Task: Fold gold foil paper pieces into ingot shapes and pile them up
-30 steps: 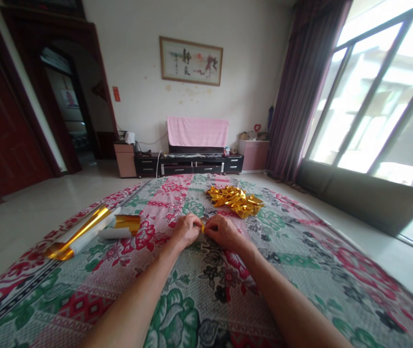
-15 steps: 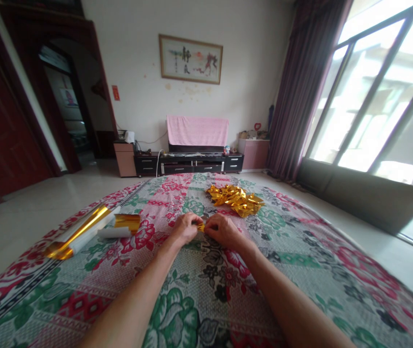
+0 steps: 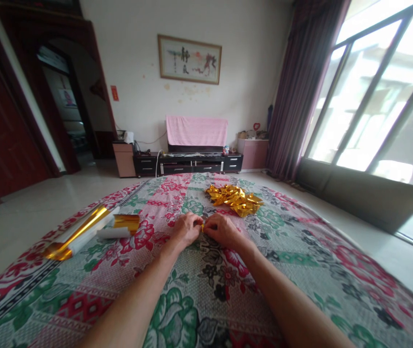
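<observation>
Close together over the middle of the cloth, my left hand point(image 3: 188, 227) and my right hand point(image 3: 222, 229) pinch a small piece of gold foil paper point(image 3: 202, 227) between their fingertips. Most of that piece is hidden by the fingers. Just beyond my right hand lies a heap of folded gold foil pieces point(image 3: 234, 199). To the left rest a long curled sheet of gold foil paper point(image 3: 79, 234) with a white back and a smaller curled gold sheet point(image 3: 125, 223).
A flowered cloth point(image 3: 177, 309) in red, green and grey covers the rounded surface under my hands. Beyond it stands a low black cabinet point(image 3: 177, 168) with a pink towel point(image 3: 197, 129) draped above. Tall windows point(image 3: 369, 106) are at the right.
My hands have drawn slightly closer together, and less of the gold foil piece shows between the fingertips. The heap and curled sheets stay where they were.
</observation>
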Available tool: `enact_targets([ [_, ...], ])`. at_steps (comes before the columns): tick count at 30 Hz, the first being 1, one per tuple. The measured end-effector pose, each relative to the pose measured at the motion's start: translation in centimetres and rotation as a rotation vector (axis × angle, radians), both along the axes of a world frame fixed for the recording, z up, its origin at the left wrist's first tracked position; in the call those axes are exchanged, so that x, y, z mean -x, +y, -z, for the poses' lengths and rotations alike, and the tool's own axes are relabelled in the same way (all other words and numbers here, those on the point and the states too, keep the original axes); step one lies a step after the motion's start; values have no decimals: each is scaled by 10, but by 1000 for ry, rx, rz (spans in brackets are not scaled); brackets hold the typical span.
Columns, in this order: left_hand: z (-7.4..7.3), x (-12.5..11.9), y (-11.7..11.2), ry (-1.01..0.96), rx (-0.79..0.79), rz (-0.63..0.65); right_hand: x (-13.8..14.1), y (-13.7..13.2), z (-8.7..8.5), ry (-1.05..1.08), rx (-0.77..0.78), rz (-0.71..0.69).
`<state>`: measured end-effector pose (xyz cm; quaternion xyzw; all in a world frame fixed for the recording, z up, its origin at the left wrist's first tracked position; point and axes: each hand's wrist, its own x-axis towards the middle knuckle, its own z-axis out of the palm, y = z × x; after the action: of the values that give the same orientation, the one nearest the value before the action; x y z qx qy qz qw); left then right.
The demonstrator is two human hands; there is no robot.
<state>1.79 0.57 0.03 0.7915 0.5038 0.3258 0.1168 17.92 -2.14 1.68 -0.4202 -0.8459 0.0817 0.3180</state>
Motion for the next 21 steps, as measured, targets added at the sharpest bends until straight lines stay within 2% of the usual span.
enact_targets([
  [12,-1,13,-3,-24,-22,90,4,-10,-9,-80,9,68],
  [18,5,12,2,32,-133,148,8,-8,-8,-261,-52,79],
  [21,8,13,5,13,-204,134,10,-10,-11,-368,-62,96],
])
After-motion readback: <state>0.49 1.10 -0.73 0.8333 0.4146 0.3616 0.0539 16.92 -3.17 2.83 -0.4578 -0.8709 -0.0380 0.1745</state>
